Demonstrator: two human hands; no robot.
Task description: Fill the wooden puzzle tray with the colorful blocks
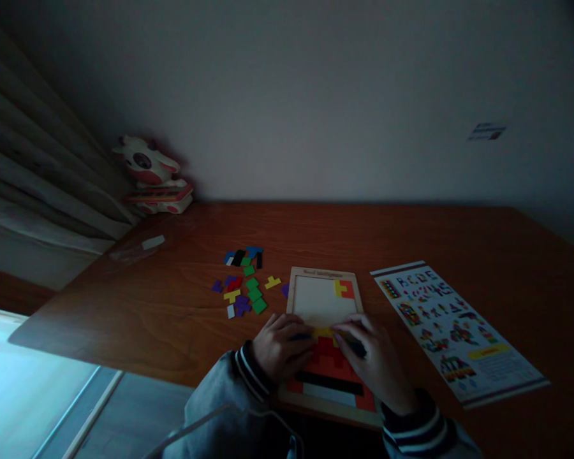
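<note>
A wooden puzzle tray lies before me, with red, orange, black and white pieces in its near part. Yellow and orange pieces fill its upper right corner. Over the tray's left edge, my left hand has its fingers curled beside a yellow piece in the middle. My right hand comes from the right, its thumb and forefinger pinched at the right end of that yellow piece. Dark blue pieces show beside the fingers of both hands. The left fingertips are partly hidden.
Loose coloured pieces lie left of the tray. A printed pattern sheet is on the table at the right. A cow-shaped toy stands at the back left, near a curtain. A white scrap lies in front of it.
</note>
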